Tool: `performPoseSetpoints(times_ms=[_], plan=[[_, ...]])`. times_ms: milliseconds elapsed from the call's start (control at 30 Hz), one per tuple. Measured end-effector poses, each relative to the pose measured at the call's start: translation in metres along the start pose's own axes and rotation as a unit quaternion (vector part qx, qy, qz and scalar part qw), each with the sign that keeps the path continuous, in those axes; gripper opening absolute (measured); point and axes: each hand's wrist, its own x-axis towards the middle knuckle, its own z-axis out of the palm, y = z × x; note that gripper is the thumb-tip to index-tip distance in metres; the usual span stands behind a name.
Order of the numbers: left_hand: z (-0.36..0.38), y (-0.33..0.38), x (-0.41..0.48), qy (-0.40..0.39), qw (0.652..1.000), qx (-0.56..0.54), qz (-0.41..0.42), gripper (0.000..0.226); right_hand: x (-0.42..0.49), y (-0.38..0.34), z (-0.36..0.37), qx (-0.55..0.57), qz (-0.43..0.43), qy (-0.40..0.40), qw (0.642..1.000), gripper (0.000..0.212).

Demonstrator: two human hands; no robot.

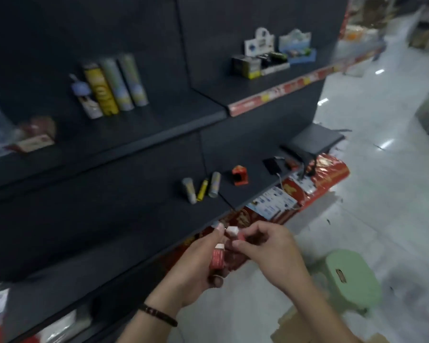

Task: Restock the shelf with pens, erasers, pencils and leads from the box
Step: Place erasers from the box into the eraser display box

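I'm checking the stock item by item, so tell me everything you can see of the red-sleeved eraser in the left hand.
The eraser is a small block in a red paper-like sleeve, its whitish end showing at the top. It stands roughly upright in the left hand, fingers wrapped around it, in front of the lower dark shelf. Any print is too blurred to read.

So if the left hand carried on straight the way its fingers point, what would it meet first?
Probably the front edge of the dark shelf just beyond the left hand, which holds a red eraser. Depth is unclear in this blurred view.
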Motion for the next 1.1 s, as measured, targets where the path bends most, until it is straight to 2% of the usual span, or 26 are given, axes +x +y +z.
performPoseSetpoints(times_ms=[67,200,300,400,533,667,767,900,1000,1100], plan=[[-0.048,0.024,-0.022,-0.006,0.999,0.005,0.036,0.049,0.009,-0.029,0.054,-0.036,-0.053,-0.003,0.998,0.016],[-0.154,0.053,-0.052,0.033,0.99,0.045,0.132,0.029,0.024,-0.078,0.148,-0.087,-0.191,-0.021,0.978,0.029],[-0.222,0.069,-0.066,0.048,0.985,0.074,0.15,0.027,0.036,-0.108,0.194,-0.097,-0.261,-0.058,0.959,0.021],[-0.282,0.091,-0.079,0.034,0.985,0.077,0.148,0.029,0.057,-0.139,0.237,-0.126,-0.309,-0.087,0.939,0.028],[-0.339,0.122,-0.083,0.057,0.979,0.087,0.177,0.026,0.098,-0.167,0.287,-0.101,-0.377,-0.116,0.913,0.023],[-0.383,0.152,-0.071,0.09,0.976,0.049,0.194,0.026,0.152,-0.188,0.334,-0.086,-0.44,-0.127,0.885,0.015],[-0.414,0.173,-0.057,0.101,0.975,-0.04,0.195,0.022,0.196,-0.21,0.361,-0.091,-0.46,-0.126,0.874,0.015],[-0.451,0.197,-0.039,0.183,0.948,-0.086,0.247,0.047,0.257,-0.248,0.389,-0.084,-0.425,-0.13,0.892,0.013],[-0.474,0.215,-0.033,0.239,0.92,-0.096,0.294,0.039,0.3,-0.273,0.422,-0.069,-0.387,-0.158,0.906,0.012],[-0.5,0.227,-0.024,0.317,0.89,-0.063,0.32,0.031,0.337,-0.293,0.463,-0.13,-0.406,-0.177,0.887,0.007]])
